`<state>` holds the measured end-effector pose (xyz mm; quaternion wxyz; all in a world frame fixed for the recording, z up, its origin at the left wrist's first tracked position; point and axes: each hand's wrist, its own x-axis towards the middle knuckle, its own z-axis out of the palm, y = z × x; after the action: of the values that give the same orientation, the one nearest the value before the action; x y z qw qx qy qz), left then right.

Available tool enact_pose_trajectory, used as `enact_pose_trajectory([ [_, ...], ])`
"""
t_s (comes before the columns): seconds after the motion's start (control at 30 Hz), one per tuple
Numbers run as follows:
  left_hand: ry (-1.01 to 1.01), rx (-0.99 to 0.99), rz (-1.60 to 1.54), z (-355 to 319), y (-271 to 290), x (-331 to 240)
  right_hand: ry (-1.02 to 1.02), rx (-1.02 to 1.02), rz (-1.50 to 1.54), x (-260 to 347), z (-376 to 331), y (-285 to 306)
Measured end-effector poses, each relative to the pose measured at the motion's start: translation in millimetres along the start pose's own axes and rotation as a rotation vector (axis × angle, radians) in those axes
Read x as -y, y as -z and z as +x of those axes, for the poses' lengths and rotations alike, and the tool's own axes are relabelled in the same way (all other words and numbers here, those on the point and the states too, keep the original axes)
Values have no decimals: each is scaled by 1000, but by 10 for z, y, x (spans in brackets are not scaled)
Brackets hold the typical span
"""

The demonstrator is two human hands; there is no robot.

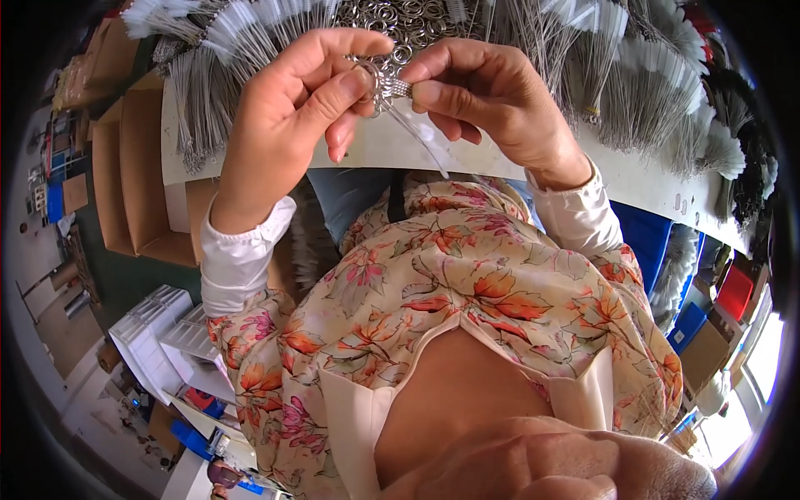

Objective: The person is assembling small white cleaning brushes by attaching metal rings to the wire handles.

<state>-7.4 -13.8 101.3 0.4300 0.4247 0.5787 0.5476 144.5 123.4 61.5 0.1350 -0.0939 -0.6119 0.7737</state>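
Over the table's near edge, my left hand (292,100) pinches a shiny metal ring (375,70) between thumb and fingers, its index finger arched above. Close beside it, my right hand (492,90) is closed, thumb against index finger, on a small cluster of wire loops (401,88). The loops meet the ring between the two hands; whether they are threaded on it I cannot tell. A thin pale strand (419,140) slants down from the ring toward my lap. Behind my fingers lies a heap of loose metal rings (417,25).
Bundles of wire-stemmed brushes with white bristles lie left (204,104) and right (646,87) on the white table (367,154). Darker brushes (746,167) hang at the far right. An open cardboard box (112,179) stands left, near white plastic crates (154,329). A blue bin (640,242) is under the table's right side.
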Motion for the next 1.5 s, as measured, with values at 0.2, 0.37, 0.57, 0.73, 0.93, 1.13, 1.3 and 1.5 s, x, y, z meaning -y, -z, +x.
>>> enact_pose_trajectory([
  [0.2,-455,-256,231,-52,-26,127,99,56,36,-37,15,-135],
  [0.37,-362,-264,-357,-198,-63,276,338,-51,-40,-374,144,-423],
  [0.57,-351,-569,-311,-525,95,383,453,-72,-295,-678,409,-786],
  [0.73,-244,-704,-159,-1259,589,391,359,39,-597,-961,410,-879],
  [0.93,112,-796,272,-2277,939,917,241,220,-763,-1378,304,-939],
  [1.13,344,-450,974,-2671,928,3378,359,333,-959,-1775,338,-956],
  [1.3,697,-173,789,-2619,385,4616,506,404,-1145,-1755,337,-877],
  [1.5,767,-75,669,-2757,490,5254,522,435,-1191,-1746,338,-833],
])
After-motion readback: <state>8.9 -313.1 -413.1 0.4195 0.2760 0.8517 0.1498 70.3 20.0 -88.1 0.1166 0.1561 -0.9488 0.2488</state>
